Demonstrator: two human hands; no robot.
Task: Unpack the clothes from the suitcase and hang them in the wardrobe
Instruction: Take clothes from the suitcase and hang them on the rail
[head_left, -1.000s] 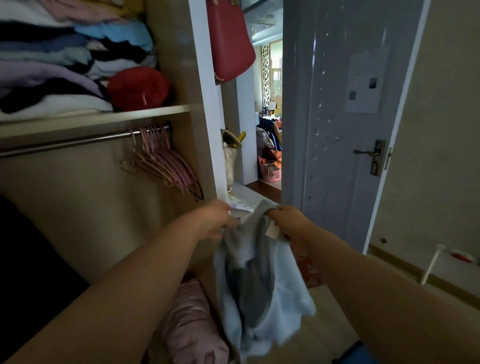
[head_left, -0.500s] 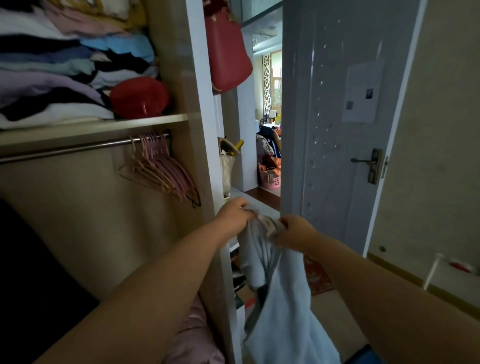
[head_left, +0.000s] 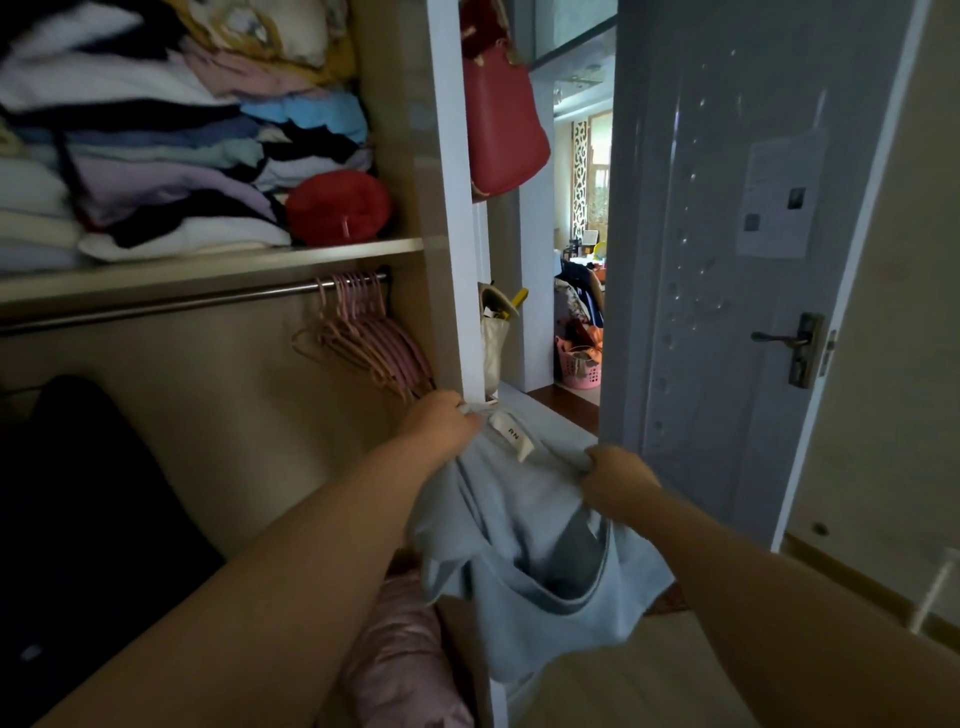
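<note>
Garment (head_left: 524, 571), pale blue, hangs from both hands in the head view, its neckline stretched crosswise: left hand (head_left: 441, 422) pinches it beside the label (head_left: 511, 435), right hand (head_left: 615, 475) grips it at four o'clock. Empty pink hangers (head_left: 363, 332) bunch on the rail (head_left: 156, 307) at eleven o'clock, nearest the left hand; the shelf (head_left: 208, 267) above holds folded clothes (head_left: 182, 171), perhaps bedding too.

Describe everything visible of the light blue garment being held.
The light blue garment looks like soft, thin cloth, with a white neck label bearing small dark letters. The left hand and the right hand each grip its bunched top edge, spreading it before the wardrobe's white upright. Below, it hangs in loose folds, a greyer inside showing through an opening. No hanger is in it.
</note>
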